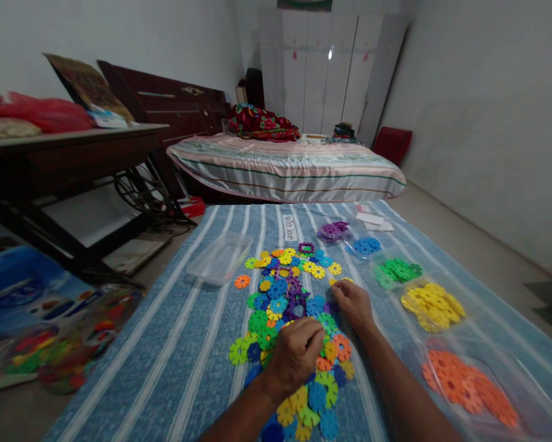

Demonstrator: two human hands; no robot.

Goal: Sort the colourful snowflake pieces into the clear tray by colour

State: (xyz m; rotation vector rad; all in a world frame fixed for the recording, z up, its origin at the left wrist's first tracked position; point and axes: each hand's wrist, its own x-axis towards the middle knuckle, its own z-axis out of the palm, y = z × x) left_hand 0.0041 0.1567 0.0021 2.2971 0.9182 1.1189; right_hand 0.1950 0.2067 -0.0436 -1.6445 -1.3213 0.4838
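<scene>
A long pile of notched plastic discs [278,288] in yellow, green, blue, orange and purple is spread down the middle of the striped cloth. Over the near part of this pile my left hand [296,355] is closed like a fist; whatever its fingers hold is hidden. At the pile's right edge, my right hand [353,305] has its fingers drawn together on a yellow notched disc [348,280], which they partly cover. Purple square-shaped pieces [295,294] lie among the discs between and beyond the hands.
Along the right stand clear containers of purple pieces [334,229], blue discs [366,247], green discs [399,271], yellow discs [432,306] and orange discs [469,383]. A clear plastic tray [218,259] rests left of the pile. White cards [374,221] lie at the far right.
</scene>
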